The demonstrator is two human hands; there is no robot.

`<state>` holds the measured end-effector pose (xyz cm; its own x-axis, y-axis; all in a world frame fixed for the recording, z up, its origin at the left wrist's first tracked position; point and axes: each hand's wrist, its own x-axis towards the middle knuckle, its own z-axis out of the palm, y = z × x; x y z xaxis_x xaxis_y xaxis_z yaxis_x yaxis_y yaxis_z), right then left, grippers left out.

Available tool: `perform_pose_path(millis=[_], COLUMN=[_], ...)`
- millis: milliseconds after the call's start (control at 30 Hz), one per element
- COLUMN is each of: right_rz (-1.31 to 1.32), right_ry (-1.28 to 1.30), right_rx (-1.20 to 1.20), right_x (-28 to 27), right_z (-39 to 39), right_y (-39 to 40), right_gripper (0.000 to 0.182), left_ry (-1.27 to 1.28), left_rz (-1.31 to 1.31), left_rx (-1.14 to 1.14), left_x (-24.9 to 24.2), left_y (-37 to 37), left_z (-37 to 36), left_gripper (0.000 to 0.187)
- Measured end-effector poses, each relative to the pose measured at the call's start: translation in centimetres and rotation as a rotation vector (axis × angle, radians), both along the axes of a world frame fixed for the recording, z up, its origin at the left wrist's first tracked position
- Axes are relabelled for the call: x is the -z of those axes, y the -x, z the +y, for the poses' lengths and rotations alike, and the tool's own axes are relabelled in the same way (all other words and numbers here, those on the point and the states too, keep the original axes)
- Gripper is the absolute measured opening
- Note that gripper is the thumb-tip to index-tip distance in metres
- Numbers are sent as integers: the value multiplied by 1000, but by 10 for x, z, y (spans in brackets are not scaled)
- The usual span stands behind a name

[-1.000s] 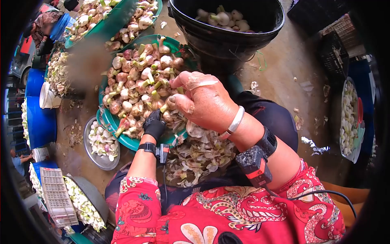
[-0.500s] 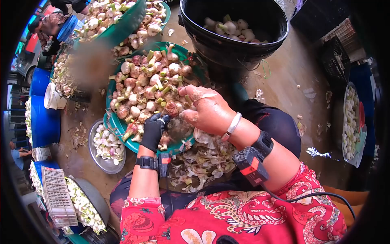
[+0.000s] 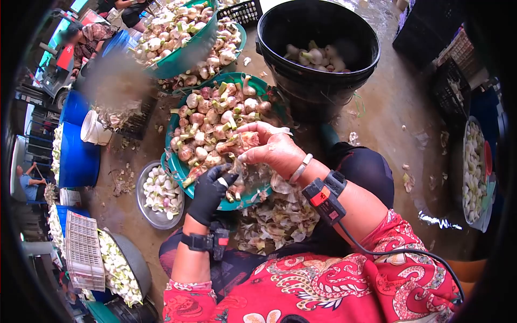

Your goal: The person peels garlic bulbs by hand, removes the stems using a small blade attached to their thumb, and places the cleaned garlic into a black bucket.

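Observation:
My right hand point(image 3: 273, 152), bare with a bangle at the wrist, pinches a reddish, papery-skinned garlic bulb point(image 3: 246, 141) over a green basin point(image 3: 170, 129) full of unpeeled garlic. Close by on the left, my left hand point(image 3: 214, 188) wears a black glove with pale tape on one finger. Its fingers are apart near the basin's front edge, and nothing shows between them. Loose garlic skins point(image 3: 277, 215) lie in a heap below the basin. A metal bowl point(image 3: 141, 202) of peeled garlic sits left of my gloved hand.
A black bucket point(image 3: 318, 81) with white bulbs stands beyond the basin. Another green basin point(image 3: 202, 46) of garlic is at the upper left, near a seated person point(image 3: 91, 40). Blue tubs point(image 3: 81, 153) line the left, with a crate point(image 3: 84, 250); a garlic tray point(image 3: 474, 172) is far right.
My left hand has opened and drawn slightly down, away from the bulb. My right hand now has the bulb raised between its fingers. The whole view has shifted a little.

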<state>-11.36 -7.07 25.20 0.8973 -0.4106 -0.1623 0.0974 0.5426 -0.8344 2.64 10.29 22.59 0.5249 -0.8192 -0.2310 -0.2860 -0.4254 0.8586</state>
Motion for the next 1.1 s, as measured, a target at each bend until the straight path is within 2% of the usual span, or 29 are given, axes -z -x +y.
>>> perform_pose_path(millis=[67, 133, 167, 200, 267, 400, 500, 667, 733, 767, 900, 1000, 1067, 1100], right_rz=[-9, -57, 0, -8, -47, -43, -66, -33, -102, -46, -56, -6, -50, -65], right_ry=[-26, -94, -17, 35, -20, -49, -288, -232, -84, 21, 231, 194, 142, 98], right_rx=[26, 12, -28, -23, -6, -11, -5, 19, 93, 58, 46, 0, 9, 16], right_x=[4, 6, -4, -2, -3, 8, 11, 8, 10, 9, 23, 16, 10, 9], right_z=[1, 6, 7, 12, 17, 15, 13, 18, 22, 22, 29, 27, 25, 24], right_y=[-3, -5, -2, -3, -5, -7, -9, -12, -15, -15, -21, -18, -15, -15], right_gripper=[50, 50, 51, 50, 52, 48, 44, 47, 53, 56, 57, 55, 53, 52], left_ry=[135, 322, 372, 374, 433, 378, 449, 445, 462, 446, 389, 330, 251, 247], left_rz=[443, 511, 519, 519, 532, 561, 665, 616, 607, 596, 575, 535, 298, 291], left_rx=[-194, -208, -165, -169, -206, -170, -202, -183, -196, -208, -253, -259, -153, -191], left_x=[-26, -37, -37, -40, -47, -43, -46, -56, -58, -57, -49, -47, -44, -43], left_y=[12, 13, 10, 12, 18, 11, 15, 18, 18, 16, 13, 10, 5, 7], left_z=[-7, -13, -16, -20, -27, -22, -22, -23, -24, -24, -22, -17, -12, -11], left_gripper=[28, 29, 30, 30, 28, 27, 28, 28, 28, 28, 28, 29, 29, 31])
